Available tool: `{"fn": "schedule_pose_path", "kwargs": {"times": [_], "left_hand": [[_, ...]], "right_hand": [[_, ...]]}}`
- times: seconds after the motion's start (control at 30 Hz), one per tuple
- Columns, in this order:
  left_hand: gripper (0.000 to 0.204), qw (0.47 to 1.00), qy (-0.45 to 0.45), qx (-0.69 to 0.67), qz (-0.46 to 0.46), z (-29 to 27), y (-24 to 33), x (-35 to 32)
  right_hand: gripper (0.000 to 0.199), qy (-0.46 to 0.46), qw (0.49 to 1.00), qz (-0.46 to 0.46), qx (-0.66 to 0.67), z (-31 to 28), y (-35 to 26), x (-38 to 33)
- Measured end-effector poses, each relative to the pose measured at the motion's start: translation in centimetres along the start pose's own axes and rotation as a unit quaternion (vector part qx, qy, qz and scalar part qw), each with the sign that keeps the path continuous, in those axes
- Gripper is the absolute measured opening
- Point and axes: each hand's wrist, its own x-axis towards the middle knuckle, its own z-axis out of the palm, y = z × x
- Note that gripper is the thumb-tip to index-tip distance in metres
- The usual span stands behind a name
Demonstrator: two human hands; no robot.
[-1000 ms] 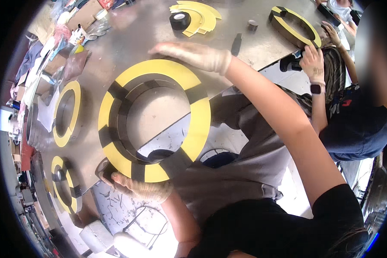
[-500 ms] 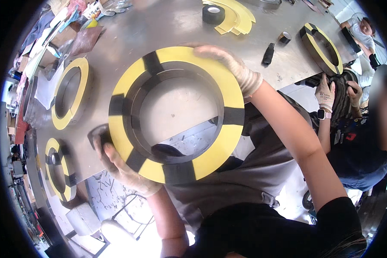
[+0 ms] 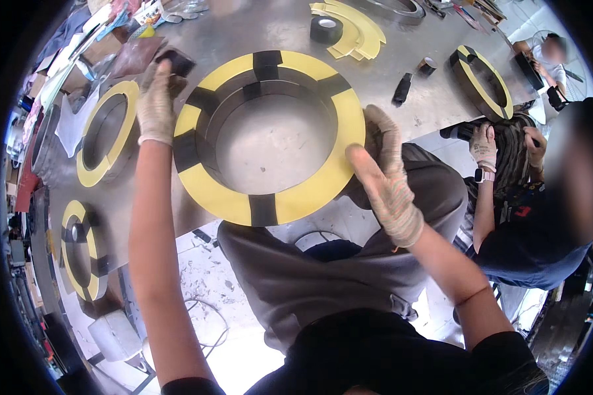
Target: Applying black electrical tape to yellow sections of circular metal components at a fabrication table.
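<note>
A large thick ring [image 3: 296,205] with a yellow face, crossed by several black tape bands, lies at the table's near edge, its front part over my lap. At its right rim is my gloved right hand [image 3: 392,181], thumb and fingers apart; the thumb tip overlaps the yellow face, and whether it presses there I cannot tell. Beyond the ring's upper left, my gloved left hand [image 3: 157,108] is closed on a dark blocky object [image 3: 178,62], blurred and partly hidden by the fingers.
On the metal table [image 3: 244,29] are a yellow-faced ring [image 3: 128,128], a smaller banded ring [image 3: 95,247], and a black tape roll [image 3: 326,29] by yellow curved strips [image 3: 362,36]. A co-worker's gloved hand [image 3: 484,146] is at right, below another ring [image 3: 464,76].
My left hand has left the ring's lower left and moved up with the dark object. My right hand has slid down the right rim and opened. The ring has turned and lies farther from me.
</note>
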Motion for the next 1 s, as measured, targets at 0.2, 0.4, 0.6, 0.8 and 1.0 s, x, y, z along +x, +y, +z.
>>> {"fn": "schedule_pose_path", "kwargs": {"times": [0.2, 0.4, 0.6, 0.8, 1.0], "left_hand": [[0.043, 0.961, 0.139, 0.178, 0.159, 1.2, 6.9, -13.9], [0.036, 0.904, 0.252, 0.104, 0.328, 5.8, 0.8, -22.8], [0.044, 0.94, 0.229, 0.013, 0.253, 5.4, 1.1, -21.4], [0.041, 0.98, 0.078, -0.038, 0.18, 0.8, 1.3, -13.8], [0.039, 0.981, 0.086, 0.009, 0.174, -0.2, 3.0, -12.4]], "right_hand": [[0.076, -0.479, 0.644, -0.433, -0.41, -3.3, -4.3, 9.6], [0.049, -0.565, 0.556, -0.397, -0.463, -0.4, -3.2, 11.5], [0.048, -0.523, 0.586, -0.372, -0.494, 0.2, -4.2, 8.7], [0.045, -0.451, 0.671, -0.316, -0.496, 4.2, -4.2, 3.3], [0.048, -0.457, 0.695, -0.206, -0.516, 6.8, -6.4, 1.5]]}}
